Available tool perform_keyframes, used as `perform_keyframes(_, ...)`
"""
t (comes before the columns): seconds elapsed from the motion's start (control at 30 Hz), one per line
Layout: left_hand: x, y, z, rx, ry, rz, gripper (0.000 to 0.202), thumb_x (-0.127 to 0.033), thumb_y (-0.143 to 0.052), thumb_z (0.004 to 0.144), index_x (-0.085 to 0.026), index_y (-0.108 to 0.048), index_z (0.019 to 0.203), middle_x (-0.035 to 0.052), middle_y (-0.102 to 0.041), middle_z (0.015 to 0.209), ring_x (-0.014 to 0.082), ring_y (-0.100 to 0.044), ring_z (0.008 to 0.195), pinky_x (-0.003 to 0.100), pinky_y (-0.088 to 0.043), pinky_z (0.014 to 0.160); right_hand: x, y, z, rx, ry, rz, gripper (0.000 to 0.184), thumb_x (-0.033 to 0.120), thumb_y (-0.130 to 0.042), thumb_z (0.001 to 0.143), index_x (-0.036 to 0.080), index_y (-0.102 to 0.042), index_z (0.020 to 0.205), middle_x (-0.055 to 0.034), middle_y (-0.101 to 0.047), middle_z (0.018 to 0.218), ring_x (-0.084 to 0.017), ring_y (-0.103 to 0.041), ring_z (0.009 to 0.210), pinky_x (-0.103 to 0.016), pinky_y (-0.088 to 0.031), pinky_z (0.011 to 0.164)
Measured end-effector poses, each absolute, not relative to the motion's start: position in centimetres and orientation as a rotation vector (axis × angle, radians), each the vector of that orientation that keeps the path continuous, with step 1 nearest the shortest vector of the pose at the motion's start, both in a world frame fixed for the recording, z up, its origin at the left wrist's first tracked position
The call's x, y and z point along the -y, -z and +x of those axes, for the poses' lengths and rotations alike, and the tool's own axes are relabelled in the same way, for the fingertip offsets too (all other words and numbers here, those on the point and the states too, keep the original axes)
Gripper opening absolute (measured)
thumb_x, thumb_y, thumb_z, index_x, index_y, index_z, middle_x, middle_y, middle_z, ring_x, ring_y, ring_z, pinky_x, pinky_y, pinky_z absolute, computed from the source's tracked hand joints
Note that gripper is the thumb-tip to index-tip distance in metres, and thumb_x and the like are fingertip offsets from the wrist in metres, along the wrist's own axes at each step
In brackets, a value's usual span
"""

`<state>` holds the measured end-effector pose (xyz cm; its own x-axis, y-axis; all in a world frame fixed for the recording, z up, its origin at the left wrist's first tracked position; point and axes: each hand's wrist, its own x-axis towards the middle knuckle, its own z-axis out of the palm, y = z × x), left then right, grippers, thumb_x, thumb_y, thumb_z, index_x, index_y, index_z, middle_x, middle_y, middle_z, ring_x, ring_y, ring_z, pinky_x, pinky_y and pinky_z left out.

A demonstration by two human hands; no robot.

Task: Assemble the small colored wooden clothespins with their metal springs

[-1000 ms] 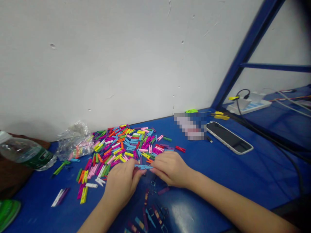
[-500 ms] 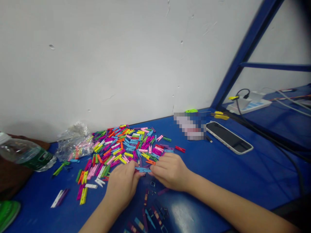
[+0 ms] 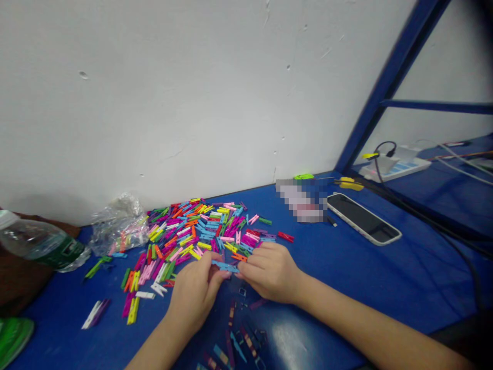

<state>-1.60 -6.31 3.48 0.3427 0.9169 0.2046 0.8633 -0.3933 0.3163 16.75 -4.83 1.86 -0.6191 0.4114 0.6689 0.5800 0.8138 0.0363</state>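
A heap of several small coloured clothespins point(image 3: 196, 226) lies on the blue table point(image 3: 346, 267) near the white wall. My left hand point(image 3: 194, 293) and my right hand point(image 3: 269, 272) meet just in front of the heap. Both pinch the ends of a light blue clothespin point(image 3: 225, 266) held between them, fingers curled. Loose pin halves and small metal springs point(image 3: 242, 292) lie on the table below my hands.
A crumpled clear plastic bag point(image 3: 117, 223) and a plastic water bottle point(image 3: 38, 244) lie at the left. A phone point(image 3: 364, 218) rests screen up at the right, beside a blue frame post point(image 3: 385, 87), cables and a power strip point(image 3: 400, 164). A green object point(image 3: 11, 336) sits at the bottom left.
My hands stay together on the light blue clothespin; they shifted slightly and the pin tilted a little. Nothing else moved.
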Motion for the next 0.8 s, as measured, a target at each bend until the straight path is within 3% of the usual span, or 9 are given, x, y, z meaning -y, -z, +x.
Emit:
perform_keyframes(0.4,6.7,-2.7,-1.5,-1.555,-0.805,2.584,0.027,-0.034,-0.03,0.083,-0.018,-0.051,0.078,0.005,-0.062,0.068,0.0198,-0.058,0.066,0.028,-0.042,0.057,5.2,-1.5,16.5,2.287,0.305,-0.733,0.027,0.026,-0.04,0.083,0.017,-0.053,0.06,0.0008,-0.053,0.051,-0.011,-0.042,0.049,-0.027,-0.022,0.052)
perform_keyframes(0.8,7.0,-2.0,-1.1,-1.59,-0.872,2.633,0.028,-0.033,-0.026,0.085,-0.018,-0.048,0.077,0.0023,-0.059,0.057,0.0189,-0.054,0.055,0.028,-0.041,0.052,5.3,-1.0,16.2,2.287,0.255,-0.71,0.025,0.022,-0.04,0.081,0.017,-0.049,0.058,0.0013,-0.05,0.049,-0.011,-0.043,0.047,-0.026,-0.021,0.048)
